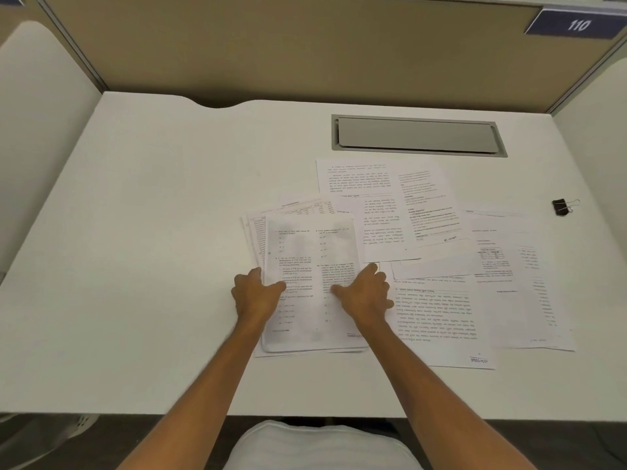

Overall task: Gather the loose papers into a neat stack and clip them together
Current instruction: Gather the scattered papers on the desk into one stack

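desk: white, filling the frame's middle.
left hand: lying at the left edge of the partial stack at frame centre, thumb on top, fingers curling at the edge, seemingly pinching it; blur is making this unsure.
right hand: resting on the stack's right side, fingers loosely together, pressing flat.
loose papers: lying fanned and overlapping, centre right.
binder clip: sitting far right, well apart from both hands.
step: gathering is proceeding, clipping not yet begun. next move is calling for drawing the right-hand sheets onto the stack and squaring edges.
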Tool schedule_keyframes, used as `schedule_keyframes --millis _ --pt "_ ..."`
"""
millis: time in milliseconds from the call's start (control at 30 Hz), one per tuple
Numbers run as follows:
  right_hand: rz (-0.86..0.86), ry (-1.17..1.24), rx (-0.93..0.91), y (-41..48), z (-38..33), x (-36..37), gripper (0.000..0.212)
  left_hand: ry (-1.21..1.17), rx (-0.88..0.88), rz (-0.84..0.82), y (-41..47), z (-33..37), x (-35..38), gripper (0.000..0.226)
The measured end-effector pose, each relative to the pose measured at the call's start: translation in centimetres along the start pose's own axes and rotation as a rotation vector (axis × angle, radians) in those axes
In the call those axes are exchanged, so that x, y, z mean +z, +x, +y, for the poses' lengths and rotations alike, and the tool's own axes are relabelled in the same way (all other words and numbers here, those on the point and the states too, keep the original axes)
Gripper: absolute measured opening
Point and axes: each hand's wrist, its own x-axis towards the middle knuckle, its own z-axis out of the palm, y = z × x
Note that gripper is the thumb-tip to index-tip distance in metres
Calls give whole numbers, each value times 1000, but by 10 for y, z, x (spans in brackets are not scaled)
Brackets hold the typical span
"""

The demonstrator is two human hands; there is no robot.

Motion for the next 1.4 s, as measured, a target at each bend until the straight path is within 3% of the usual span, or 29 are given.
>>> schedule_keyframes --millis 133,267,400,533,633,733,833,933,1033,1133,1400 --pt "15 27 28 5 -4 -5 89 6 -54 54 5 3 -3 68" --pt "12 64 41 2 -14 -3 85 -149 -86 1 7 11 -4 43" --pt "33 114 95 6 -16 -2 77 -204 -149 -57 14 11 -5 50" --pt "34 209 157 8 -13 -7 65 -296 -238 -89 25 7 -10 18" --pt "5 275 149 10 -8 -6 51 -258 -187 -85 25 5 -10 14" --pt "-42 351 89 13 -2 -8 46 -216 -113 -92 26 3 -10 19" --pt "-150 604 87 21 4 -15 23 -255 -63 -167 27 2 -10 25" --pt "-356 761 109 31 8 -25 38 -257 -14 -204 27 0 -12 31" --pt "-477 766 42 32 13 -37 26 -270 41 -202 21 -1 -17 32" --pt "-533 831 -103 31 20 -48 29 -347 113 -197 13 4 -25 37" --pt "-226 953 -512 15 11 -84 29 -655 381 -236 -11 47 -58 44"
